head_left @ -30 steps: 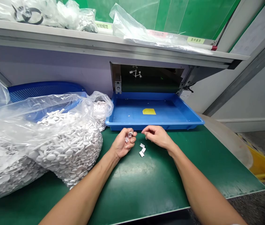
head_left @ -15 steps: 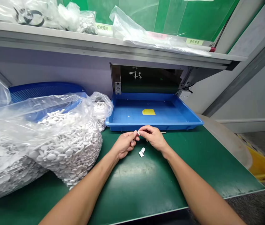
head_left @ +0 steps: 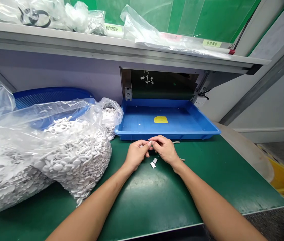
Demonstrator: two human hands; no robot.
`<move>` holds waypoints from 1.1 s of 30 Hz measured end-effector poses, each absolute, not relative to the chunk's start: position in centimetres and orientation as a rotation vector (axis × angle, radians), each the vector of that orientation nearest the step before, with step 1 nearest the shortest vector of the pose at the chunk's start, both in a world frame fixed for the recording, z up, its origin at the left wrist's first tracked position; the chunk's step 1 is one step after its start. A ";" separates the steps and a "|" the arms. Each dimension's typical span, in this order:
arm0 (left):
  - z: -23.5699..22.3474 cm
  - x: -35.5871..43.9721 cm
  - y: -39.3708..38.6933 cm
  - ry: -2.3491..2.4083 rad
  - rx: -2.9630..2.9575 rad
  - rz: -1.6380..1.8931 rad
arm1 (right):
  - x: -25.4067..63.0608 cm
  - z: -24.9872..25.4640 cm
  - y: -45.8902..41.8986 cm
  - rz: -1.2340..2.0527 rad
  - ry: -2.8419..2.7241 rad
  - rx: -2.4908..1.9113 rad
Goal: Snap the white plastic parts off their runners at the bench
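My left hand (head_left: 137,154) and my right hand (head_left: 166,150) meet fingertip to fingertip above the green tabletop. Between them they pinch a small white plastic part (head_left: 150,142), mostly covered by the fingers. Just below the hands, a couple of small white plastic pieces (head_left: 153,163) lie on the table. Thin greyish stick-like bits (head_left: 176,142) show beside my right hand, partly hidden behind it.
A blue tray (head_left: 165,136) with a yellow label (head_left: 161,119) stands behind the hands, below a dark conveyor opening (head_left: 164,87) carrying a white branched part (head_left: 147,79). Clear bags of white parts (head_left: 81,157) fill the left side. A shelf (head_left: 122,47) overhangs the table.
The left hand has rolled over, so its back now shows more. Both hands still pinch together. A second greyish bit has come into sight by the right wrist. The view has shifted slightly.
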State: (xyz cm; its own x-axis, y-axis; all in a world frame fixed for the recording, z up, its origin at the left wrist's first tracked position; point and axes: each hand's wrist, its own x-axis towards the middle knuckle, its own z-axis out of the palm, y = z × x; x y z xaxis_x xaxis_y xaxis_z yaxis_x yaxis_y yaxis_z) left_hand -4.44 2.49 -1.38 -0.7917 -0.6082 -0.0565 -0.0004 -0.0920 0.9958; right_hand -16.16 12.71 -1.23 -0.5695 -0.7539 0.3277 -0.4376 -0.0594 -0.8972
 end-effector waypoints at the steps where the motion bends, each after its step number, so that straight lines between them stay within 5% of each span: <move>1: -1.3 -4.4 2.6 -1.842 0.646 -1.834 | -16.1 -1.4 12.7 -1.666 1.954 -1.279; 20: -1.5 -4.1 3.0 -2.033 0.667 -1.459 | -15.7 -1.6 12.3 -1.634 1.886 -1.104; 33: -2.2 -4.5 2.7 -1.948 0.673 -1.673 | -17.0 -1.6 13.3 -1.301 2.230 -1.736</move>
State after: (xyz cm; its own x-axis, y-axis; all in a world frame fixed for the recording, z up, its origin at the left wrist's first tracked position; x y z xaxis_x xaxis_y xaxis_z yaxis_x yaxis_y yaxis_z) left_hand -4.53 2.67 -2.24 -0.7627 -0.6453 0.0424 -0.0553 0.1305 0.9899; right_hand -16.99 13.26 -1.56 -0.3770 -0.8123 0.4450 -0.7870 0.0276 -0.6163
